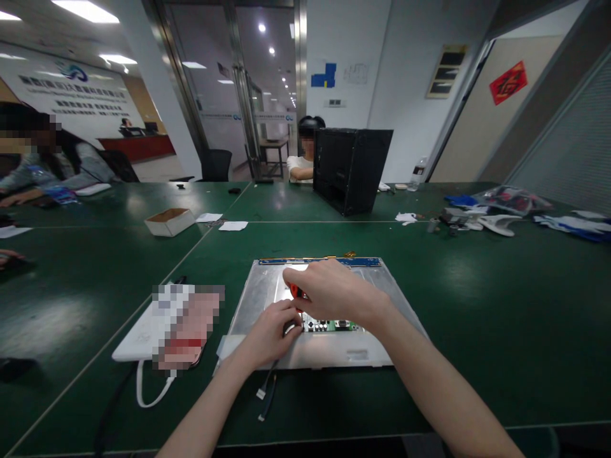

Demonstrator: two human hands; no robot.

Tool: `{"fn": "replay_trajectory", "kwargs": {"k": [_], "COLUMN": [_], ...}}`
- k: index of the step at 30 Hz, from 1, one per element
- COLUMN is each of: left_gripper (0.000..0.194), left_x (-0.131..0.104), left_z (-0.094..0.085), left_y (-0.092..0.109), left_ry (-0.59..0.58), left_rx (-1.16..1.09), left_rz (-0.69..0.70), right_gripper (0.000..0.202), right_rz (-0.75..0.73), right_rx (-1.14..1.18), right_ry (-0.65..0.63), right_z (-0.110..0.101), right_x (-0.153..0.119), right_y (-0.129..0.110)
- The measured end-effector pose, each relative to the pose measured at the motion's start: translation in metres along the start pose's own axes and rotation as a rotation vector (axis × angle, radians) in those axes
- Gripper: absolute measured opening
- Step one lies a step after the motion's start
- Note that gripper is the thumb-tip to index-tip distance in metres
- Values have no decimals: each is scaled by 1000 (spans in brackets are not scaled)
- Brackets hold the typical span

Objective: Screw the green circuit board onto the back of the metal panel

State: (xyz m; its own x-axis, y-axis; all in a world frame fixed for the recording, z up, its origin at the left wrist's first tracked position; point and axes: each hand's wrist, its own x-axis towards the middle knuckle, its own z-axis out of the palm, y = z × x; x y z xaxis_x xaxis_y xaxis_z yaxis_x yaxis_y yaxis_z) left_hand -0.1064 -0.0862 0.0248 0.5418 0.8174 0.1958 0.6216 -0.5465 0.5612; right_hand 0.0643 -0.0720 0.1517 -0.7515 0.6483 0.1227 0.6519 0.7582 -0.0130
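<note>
Here, the right hand [334, 289] encloses a red-handled tool [294, 290] — seemingly upright beside the circuit board [329, 326] — left hand [273, 331] nearer its lower end, hold unclear.

At the top middle, glass doors [241, 95] with shiny metal frames stand beside a white wall [353, 38]. Bright ceiling lights [86, 11] glow at the upper left, above a big white sign [71, 95] and a red desk [138, 147]. A black chair [217, 165] sits behind the long green table [477, 286].
</note>
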Motion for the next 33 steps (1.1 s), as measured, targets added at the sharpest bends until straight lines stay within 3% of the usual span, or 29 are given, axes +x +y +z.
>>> {"fn": "replay_trajectory", "kwargs": {"k": [10,16,27,33], "left_gripper": [8,8,10,8], "left_x": [1,0,0,0], "left_z": [2,2,2,1], "left_y": [-2,-3,-2,-1], "left_ry": [-2,8,11,6], "left_rx": [28,27,10,27], "left_rz": [-15,-4,-4,-33], "right_gripper": [23,15,13,27], "right_rz": [21,24,-35,30], "right_rx": [5,-34,6,24], "right_ry": [41,65,9,8], "right_z": [2,4,-1,-2], "right_x": [3,3,-1,2], "right_y": [2,2,0,0]}}
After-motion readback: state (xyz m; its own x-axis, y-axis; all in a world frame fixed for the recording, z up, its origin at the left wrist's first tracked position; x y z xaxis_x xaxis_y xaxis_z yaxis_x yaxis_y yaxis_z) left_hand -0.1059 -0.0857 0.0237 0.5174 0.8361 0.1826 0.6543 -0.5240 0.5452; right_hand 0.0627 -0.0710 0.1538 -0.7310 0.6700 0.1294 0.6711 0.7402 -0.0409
